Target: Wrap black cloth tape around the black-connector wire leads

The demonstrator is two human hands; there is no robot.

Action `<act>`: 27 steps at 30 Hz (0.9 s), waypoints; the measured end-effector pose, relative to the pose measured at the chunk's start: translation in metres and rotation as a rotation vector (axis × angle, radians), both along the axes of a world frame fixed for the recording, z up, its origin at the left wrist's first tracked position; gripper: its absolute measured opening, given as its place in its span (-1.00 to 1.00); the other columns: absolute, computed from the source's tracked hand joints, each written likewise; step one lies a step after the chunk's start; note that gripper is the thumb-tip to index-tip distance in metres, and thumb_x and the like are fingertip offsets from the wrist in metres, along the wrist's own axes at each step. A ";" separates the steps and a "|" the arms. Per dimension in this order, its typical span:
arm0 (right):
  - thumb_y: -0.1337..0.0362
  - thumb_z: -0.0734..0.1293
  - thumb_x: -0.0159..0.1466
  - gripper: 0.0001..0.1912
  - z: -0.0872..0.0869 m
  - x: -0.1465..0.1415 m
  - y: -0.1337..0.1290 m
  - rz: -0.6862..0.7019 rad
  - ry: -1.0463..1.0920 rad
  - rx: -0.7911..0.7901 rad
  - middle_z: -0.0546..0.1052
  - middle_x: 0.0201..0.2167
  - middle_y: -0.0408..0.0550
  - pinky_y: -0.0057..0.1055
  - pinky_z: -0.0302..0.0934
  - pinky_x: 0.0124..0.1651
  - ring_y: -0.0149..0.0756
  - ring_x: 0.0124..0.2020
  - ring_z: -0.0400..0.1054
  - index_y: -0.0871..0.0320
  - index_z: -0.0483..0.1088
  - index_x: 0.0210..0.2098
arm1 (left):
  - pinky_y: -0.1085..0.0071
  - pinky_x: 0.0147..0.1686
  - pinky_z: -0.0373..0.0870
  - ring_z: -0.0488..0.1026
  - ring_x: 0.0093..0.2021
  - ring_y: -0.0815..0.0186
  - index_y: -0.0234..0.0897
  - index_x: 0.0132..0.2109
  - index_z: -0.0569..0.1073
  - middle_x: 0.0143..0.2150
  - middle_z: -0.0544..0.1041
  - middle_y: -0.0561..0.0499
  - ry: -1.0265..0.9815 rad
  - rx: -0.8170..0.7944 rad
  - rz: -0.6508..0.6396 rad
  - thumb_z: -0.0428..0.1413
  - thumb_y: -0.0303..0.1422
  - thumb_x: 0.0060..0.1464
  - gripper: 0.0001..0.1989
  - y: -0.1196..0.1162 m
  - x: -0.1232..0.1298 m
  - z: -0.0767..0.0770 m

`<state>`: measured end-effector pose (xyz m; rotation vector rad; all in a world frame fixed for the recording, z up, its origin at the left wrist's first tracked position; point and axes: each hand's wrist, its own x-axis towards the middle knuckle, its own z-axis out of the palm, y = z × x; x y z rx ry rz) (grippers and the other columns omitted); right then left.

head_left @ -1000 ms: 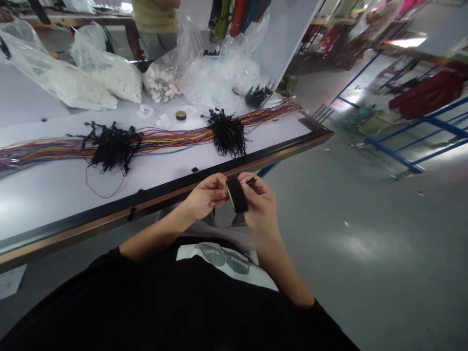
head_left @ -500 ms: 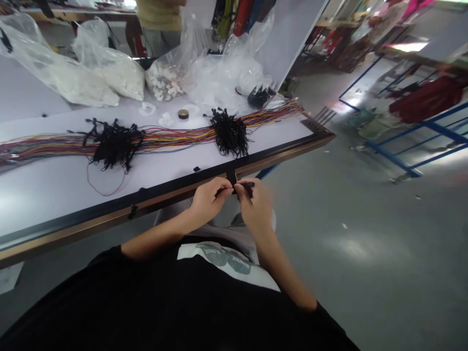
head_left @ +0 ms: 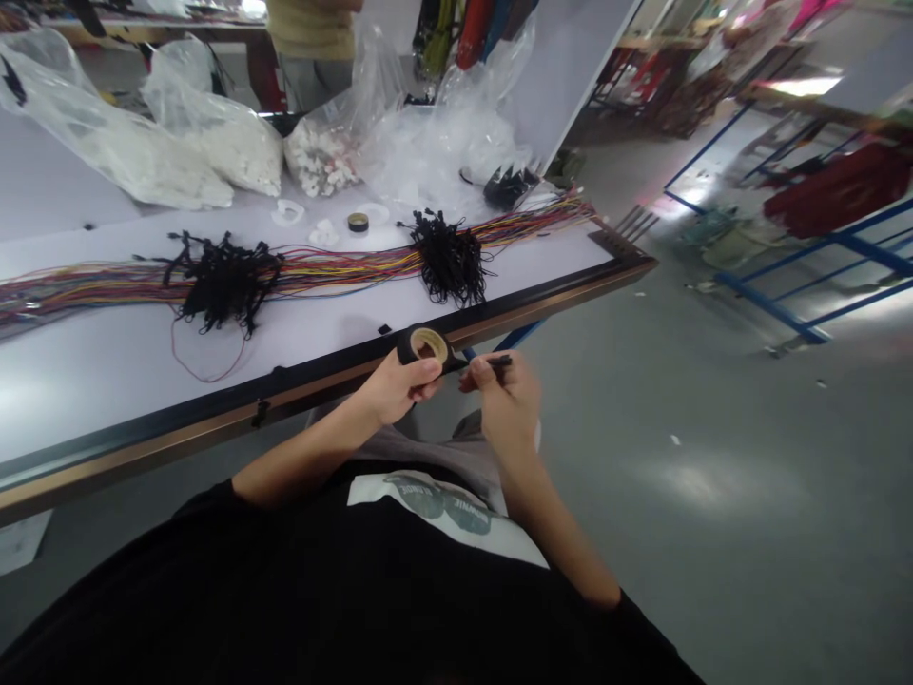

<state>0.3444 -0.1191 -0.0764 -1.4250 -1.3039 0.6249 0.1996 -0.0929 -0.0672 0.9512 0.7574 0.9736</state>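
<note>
My left hand (head_left: 399,385) is closed on a roll of black tape (head_left: 429,346), its pale core facing up. A short stretch of dark tape runs from the roll toward my right hand (head_left: 508,392). Between the thumb and fingers of that hand is a thin black piece (head_left: 500,362), its end sticking out to the right; its exact kind is too small to tell. Both hands are just off the table's front edge (head_left: 342,366), above my lap. Beyond them on the table lies a bunch of black looped cables (head_left: 451,259).
Long coloured wires (head_left: 342,271) run along the table, with another black cable bunch (head_left: 224,281) at left. Clear bags of white parts (head_left: 320,166) stand behind, near a second tape roll (head_left: 358,222). Blue-framed racks (head_left: 777,309) stand on the floor at right.
The tape roll has come into view in my left hand, which was pinching close beside the right. My hands have drawn apart, with tape stretched between them.
</note>
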 end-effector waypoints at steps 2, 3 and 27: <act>0.15 0.27 0.18 -0.81 -0.001 0.003 0.002 0.039 0.094 -0.040 0.39 -0.64 -0.25 -0.38 0.20 -0.43 -0.39 -0.59 0.28 0.09 0.28 -0.49 | 0.52 -0.47 0.23 0.28 -0.44 0.44 -0.27 -0.31 0.38 -0.42 0.37 0.08 0.061 0.173 -0.097 0.38 -0.20 -0.44 -0.50 0.001 -0.010 0.002; 0.15 0.29 0.16 -0.82 0.000 0.005 0.002 0.062 0.103 -0.056 0.38 -0.64 -0.26 -0.39 0.18 -0.46 -0.40 -0.61 0.26 0.09 0.29 -0.50 | 0.51 -0.43 0.26 0.30 -0.38 0.39 -0.26 -0.30 0.40 -0.36 0.38 0.05 0.103 0.261 -0.174 0.41 -0.21 -0.55 -0.43 0.003 -0.014 0.003; 0.10 0.25 0.23 -0.81 0.010 0.004 0.000 0.121 -0.108 0.009 0.48 -0.54 -0.19 -0.36 0.25 -0.35 -0.32 -0.47 0.41 0.07 0.35 -0.38 | 0.54 -0.46 0.21 0.29 -0.50 0.45 -0.27 -0.36 0.43 -0.51 0.38 0.13 0.372 0.356 0.165 0.14 -0.43 -0.09 -0.94 -0.001 0.001 -0.003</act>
